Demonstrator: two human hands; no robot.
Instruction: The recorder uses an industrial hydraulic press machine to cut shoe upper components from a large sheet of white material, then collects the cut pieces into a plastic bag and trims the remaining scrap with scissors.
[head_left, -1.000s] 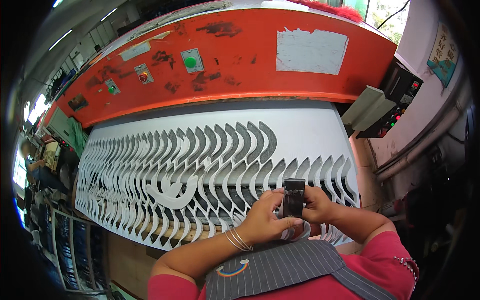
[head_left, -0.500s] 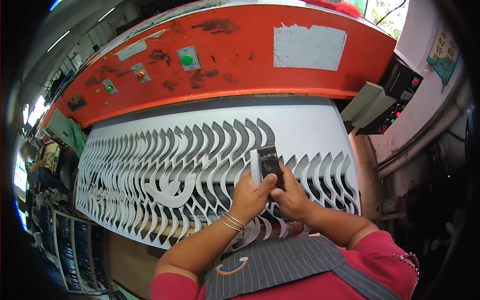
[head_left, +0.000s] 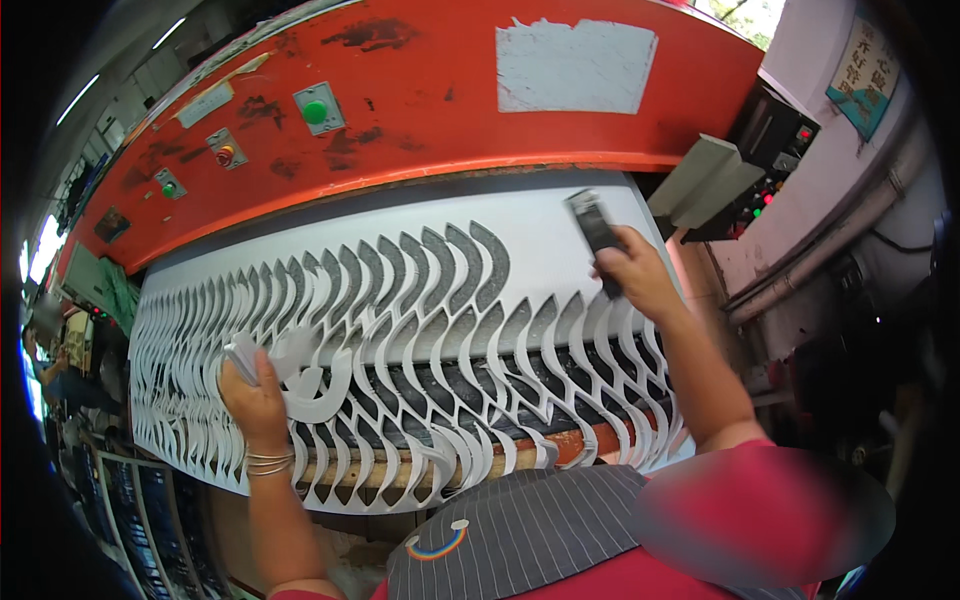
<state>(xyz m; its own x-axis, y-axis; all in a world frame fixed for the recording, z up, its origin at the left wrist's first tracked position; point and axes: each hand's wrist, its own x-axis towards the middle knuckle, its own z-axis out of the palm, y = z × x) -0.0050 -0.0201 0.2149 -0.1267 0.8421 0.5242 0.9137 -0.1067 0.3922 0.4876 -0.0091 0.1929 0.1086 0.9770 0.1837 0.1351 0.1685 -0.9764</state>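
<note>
My right hand grips a dark, narrow cutting die above the uncut far right part of a white sheet. The die's far end looks lighter and is slightly blurred. My left hand is closed around a small stack of white cut pieces over the left part of the sheet. Beside that hand, loose curved white pieces lie on the sheet; one is smeared. Rows of wavy, leaf-shaped holes run across the sheet, with thin white strips between them and a dark surface below.
A red press beam spans the far side, carrying a green button and a red button. A control box with lit lamps stands at the right. A rack is at lower left; another person is farther left.
My hands have separated. The right has carried the die away to the far right, and the left has taken the white stack leftward. The view has shifted a little.
</note>
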